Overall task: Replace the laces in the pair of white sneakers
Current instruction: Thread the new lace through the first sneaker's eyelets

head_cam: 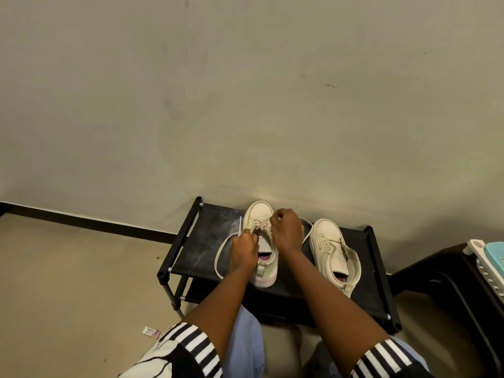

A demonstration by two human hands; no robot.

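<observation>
Two white sneakers stand on a low black rack (207, 241), toes toward the wall. The left sneaker (259, 211) has a white lace (222, 248) crossed through its front eyelets, with long loose ends looping onto the rack at both sides. My left hand (244, 251) pinches the lace at the sneaker's left side. My right hand (287, 231) grips the lace over the sneaker's right side. The right sneaker (331, 244) stands apart to the right with no lace visible in its eyelets and its tongue open.
The rack stands against a plain wall (245, 91) on a beige floor. A dark stool (447, 271) with a white and teal item (488, 257) on it is at the right. A small paper packet (150, 331) lies on the floor at the lower left.
</observation>
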